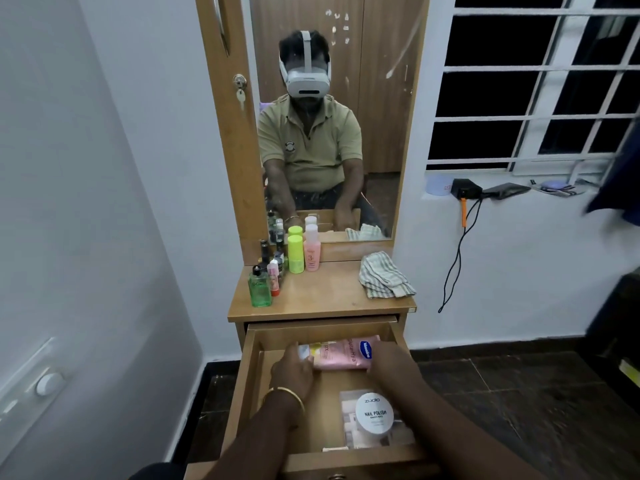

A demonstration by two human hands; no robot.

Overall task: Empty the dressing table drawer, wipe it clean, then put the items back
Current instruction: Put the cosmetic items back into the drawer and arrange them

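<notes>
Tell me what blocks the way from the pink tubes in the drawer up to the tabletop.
Nothing visible does. Both hands, left and right, are already on the pink tubes in the open drawer. The middle of the tabletop is bare, between the bottles and the cloth.

Striped cloth [385, 276], pink tube [341, 356]

Left hand [292, 370] covering the near end of the pink tube [341, 356], right hand [389, 363] hiding its other end, tube lettering partly hidden, small bottles [273, 268] on the surface too small to read, drawer [249, 375] front cut off by the bottom edge, dark cloth [620, 181] at right blurred
</notes>
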